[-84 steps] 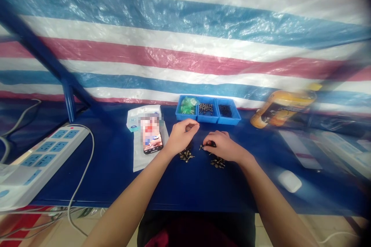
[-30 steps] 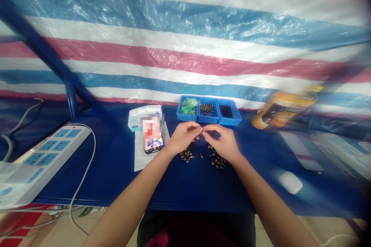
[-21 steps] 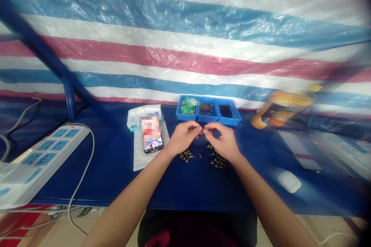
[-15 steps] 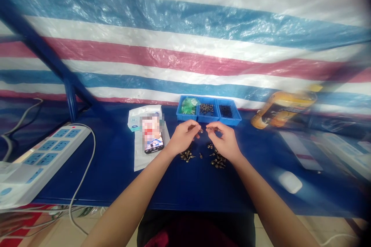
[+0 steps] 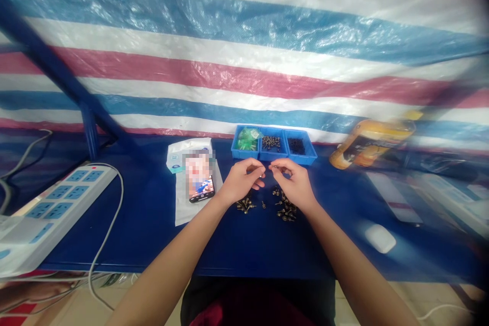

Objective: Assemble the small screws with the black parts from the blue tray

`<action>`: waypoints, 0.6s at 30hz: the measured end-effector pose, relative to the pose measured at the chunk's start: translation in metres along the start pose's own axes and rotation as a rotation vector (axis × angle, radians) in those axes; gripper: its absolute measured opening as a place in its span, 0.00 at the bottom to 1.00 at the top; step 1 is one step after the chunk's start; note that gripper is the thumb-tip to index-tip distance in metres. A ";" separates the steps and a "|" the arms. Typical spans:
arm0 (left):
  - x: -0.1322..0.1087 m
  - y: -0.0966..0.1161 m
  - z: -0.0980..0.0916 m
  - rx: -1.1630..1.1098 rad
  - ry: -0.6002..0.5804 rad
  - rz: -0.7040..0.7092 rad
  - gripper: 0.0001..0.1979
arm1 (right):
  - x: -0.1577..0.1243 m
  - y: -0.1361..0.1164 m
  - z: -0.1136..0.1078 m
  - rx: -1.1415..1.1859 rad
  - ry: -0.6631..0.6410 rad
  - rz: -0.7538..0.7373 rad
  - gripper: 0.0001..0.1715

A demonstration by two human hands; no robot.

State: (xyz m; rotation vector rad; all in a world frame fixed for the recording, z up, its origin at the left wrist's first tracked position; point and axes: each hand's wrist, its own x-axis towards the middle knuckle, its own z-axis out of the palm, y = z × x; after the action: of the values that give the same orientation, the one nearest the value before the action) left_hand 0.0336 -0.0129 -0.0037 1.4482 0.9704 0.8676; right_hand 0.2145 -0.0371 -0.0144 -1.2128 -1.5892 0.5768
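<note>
My left hand [image 5: 244,179] is pinched closed above the blue table, on a tiny part too small to name. Close to its right, my right hand [image 5: 292,178] also pinches something small between thumb and forefinger; a gap separates the two hands. Under the left hand lies a pile of small brass-coloured metal parts [image 5: 245,206], and a second pile [image 5: 286,209] lies under the right hand. A single metal part [image 5: 263,205] rests between the piles. Behind the hands stand three joined blue bins, holding a green bag [image 5: 248,139], small metal pieces [image 5: 271,143] and dark screws [image 5: 295,146].
Left of my hands, a phone [image 5: 201,188] lies on white packaging [image 5: 183,209]. A white power strip [image 5: 63,214] with a cable is farther left. On the right are an orange bottle [image 5: 370,140], a flat pale object [image 5: 395,198] and a white rounded case [image 5: 380,239].
Both hands remain nearly in place, with fingertips still pinched and slightly shifted. The small part at my left fingertips shows less than before. The whole view has shifted slightly.
</note>
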 end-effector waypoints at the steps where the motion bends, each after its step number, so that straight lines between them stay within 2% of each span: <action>1: 0.000 0.000 0.000 -0.007 0.002 0.001 0.14 | 0.000 0.000 0.000 -0.003 0.007 0.001 0.09; 11: 0.002 -0.006 -0.001 -0.079 0.037 0.015 0.15 | 0.002 -0.001 0.000 -0.012 -0.003 0.005 0.12; 18: 0.000 -0.003 0.000 -0.071 -0.008 0.021 0.15 | 0.001 -0.003 -0.001 0.000 -0.015 -0.014 0.11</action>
State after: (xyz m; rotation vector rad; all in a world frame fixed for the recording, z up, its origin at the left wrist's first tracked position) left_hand 0.0330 -0.0124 -0.0070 1.4027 0.9111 0.9024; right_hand 0.2141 -0.0373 -0.0108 -1.1991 -1.6089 0.5787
